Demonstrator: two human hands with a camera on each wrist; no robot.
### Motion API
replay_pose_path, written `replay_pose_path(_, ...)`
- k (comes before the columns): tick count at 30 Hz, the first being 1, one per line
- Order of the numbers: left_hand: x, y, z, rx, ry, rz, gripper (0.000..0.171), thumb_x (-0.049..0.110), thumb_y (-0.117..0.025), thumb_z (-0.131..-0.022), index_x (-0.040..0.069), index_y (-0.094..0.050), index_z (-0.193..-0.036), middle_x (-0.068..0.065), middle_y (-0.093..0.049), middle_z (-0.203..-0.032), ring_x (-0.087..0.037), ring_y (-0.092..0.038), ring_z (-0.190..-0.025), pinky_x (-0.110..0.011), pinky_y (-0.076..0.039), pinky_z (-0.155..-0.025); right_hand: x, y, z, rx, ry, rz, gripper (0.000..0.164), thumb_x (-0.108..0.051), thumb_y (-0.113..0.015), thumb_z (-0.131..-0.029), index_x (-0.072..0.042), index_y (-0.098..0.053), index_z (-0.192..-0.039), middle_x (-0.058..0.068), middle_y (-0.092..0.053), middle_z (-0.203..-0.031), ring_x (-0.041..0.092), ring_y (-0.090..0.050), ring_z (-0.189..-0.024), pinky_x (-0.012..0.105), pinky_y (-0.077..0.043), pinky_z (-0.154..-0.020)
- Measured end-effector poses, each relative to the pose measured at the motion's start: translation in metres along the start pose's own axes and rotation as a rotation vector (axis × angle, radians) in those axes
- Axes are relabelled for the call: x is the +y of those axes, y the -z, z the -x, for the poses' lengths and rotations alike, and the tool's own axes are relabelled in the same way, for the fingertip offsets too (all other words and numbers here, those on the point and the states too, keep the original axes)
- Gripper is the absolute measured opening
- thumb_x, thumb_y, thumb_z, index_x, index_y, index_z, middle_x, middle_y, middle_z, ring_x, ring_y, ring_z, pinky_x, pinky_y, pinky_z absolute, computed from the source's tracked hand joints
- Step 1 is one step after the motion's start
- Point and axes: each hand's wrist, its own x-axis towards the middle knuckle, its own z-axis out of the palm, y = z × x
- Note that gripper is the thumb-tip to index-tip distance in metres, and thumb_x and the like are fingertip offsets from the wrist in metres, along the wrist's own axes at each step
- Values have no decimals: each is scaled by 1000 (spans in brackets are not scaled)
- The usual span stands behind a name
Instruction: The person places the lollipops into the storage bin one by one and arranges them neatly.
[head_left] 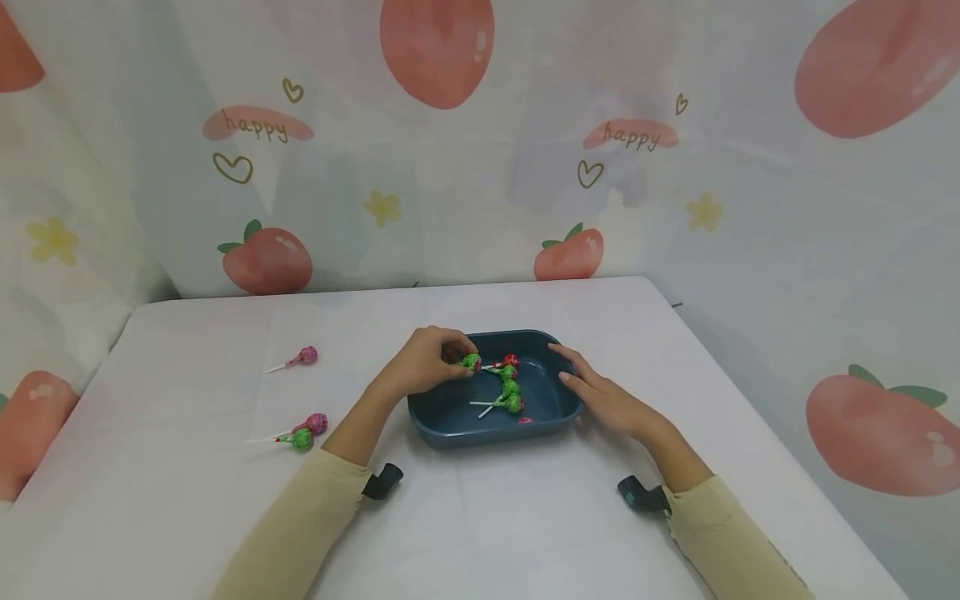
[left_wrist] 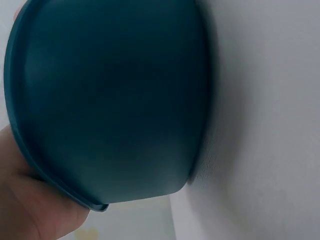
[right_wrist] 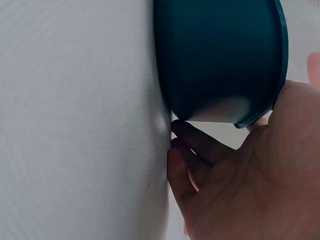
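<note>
Head view | pinches green lollipop [head_left: 471,362] with left hand [head_left: 426,362], fingers curled, at left side of blue basin [head_left: 480,437] on counter [head_left: 525,517] | touches basin's right rim with right hand [head_left: 613,403], fingers loosely extended

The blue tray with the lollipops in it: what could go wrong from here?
The left hand pinches a green lollipop just inside the near-left part of the blue tray; it might slip and knock the lollipops already there.

The right hand touches the tray's right rim, so a push could perhaps slide the tray.

A pink and a green lollipop lie together on the table near the left sleeve, which might brush them.
</note>
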Motion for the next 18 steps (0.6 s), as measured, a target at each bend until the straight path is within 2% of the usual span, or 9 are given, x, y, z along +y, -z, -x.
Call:
replay_pose_path(4, 1, -4, -6, -3, 35, -23, 25, 9, -85, -87, 9, -77, -111, 2, -70, -95, -14, -64, -86, -30, -53, -77, 1, 0, 0, -1, 3, -2, 56, -48, -34, -112, -36, -18, -164, 12, -15, -170, 43, -14, -154, 73, -15, -113)
replay_pose_path(12, 1, -8, -12, -12, 56, -14, 25, 9, -85, -87, 6, -78, -110, -2, -74, -96, -14, -68, -86, -32, -56, -81, 0, 0, -1, -6, -1, -2, 55, -46, -34, -113, -36, -17, -164, 11, -15, -171, 42, -14, -154, 72, -14, -114)
replay_pose_path(18, 2, -11, -15, 17, 76, 7, 24, 7, -87, -84, 5, -79, -107, -3, -75, -98, -15, -71, -87, -32, -56, -83, 0, 0, 0, -3, -8, -11, 55, -47, -35, -112, -38, -17, -164, 10, -14, -171, 41, -14, -154, 72, -15, -113)
